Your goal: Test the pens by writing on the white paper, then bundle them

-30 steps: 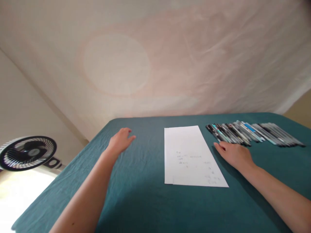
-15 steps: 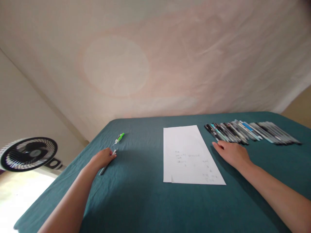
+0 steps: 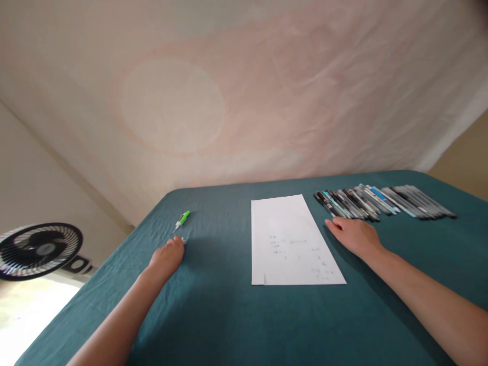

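On the left of the dark green cloth, my left hand [image 3: 168, 255] is closed over a slim pen. Only the pale end of that pen [image 3: 184, 241] shows past the fingers; the rest is hidden. Just beyond it lies a green-and-white pen [image 3: 183, 219], untouched. My right hand [image 3: 355, 235] rests with curled fingers between the paper and the pens, and nothing shows in it. A white sheet of paper [image 3: 278, 218] with faint handwriting lies between the hands. Behind my right hand, many grey, black and blue pens [image 3: 381, 199] lie side by side in a row.
The green cloth [image 3: 213, 315] covers the table up to a pale, creased hanging sheet [image 3: 259, 101] at the back. A black-and-white fan [image 3: 46, 249] stands off the table's left edge.
My left hand has shifted over the slim pen, so its shaft no longer shows and only the end does. The right hand keeps its place by the pens. The view has shifted slightly.
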`<state>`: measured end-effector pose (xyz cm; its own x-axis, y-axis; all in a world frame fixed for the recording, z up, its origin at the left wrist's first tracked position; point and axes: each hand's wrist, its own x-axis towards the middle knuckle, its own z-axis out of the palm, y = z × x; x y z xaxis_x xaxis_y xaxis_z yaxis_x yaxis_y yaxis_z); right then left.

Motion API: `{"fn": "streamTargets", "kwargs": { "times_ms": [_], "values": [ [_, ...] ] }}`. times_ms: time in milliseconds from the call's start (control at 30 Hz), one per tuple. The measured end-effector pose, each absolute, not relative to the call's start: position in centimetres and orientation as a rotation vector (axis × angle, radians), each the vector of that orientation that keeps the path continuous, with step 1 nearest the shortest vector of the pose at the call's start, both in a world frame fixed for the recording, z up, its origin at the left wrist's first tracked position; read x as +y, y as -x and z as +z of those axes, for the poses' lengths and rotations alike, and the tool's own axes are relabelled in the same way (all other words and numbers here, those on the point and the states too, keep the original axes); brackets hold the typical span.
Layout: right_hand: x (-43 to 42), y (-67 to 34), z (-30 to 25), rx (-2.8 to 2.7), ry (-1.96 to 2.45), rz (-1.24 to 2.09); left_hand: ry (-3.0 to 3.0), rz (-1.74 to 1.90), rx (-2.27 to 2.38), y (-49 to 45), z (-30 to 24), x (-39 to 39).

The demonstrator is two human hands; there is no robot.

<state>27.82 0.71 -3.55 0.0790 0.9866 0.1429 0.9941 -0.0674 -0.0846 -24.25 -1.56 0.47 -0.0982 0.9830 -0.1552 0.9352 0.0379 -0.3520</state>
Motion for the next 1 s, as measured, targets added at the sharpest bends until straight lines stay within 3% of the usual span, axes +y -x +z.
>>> {"fn": "streamTargets", "kwargs": {
  "times_ms": [633, 767, 1000],
  "values": [
    [0.8, -27.9, -3.8, -2.048, 2.148, -0.144, 2.111, 0.388, -2.012, 22.9, 0.6, -2.8],
    [0.7, -27.8, -3.7, -2.045, 2.147, -0.127, 2.249, 0.282, -2.038, 18.1, 1.6, -2.9],
    [0.7, -27.8, -3.7, -2.055, 2.127, -0.146, 2.645, 0.185, -1.689, 3.3, 2.3, -2.6]
  ]
}}
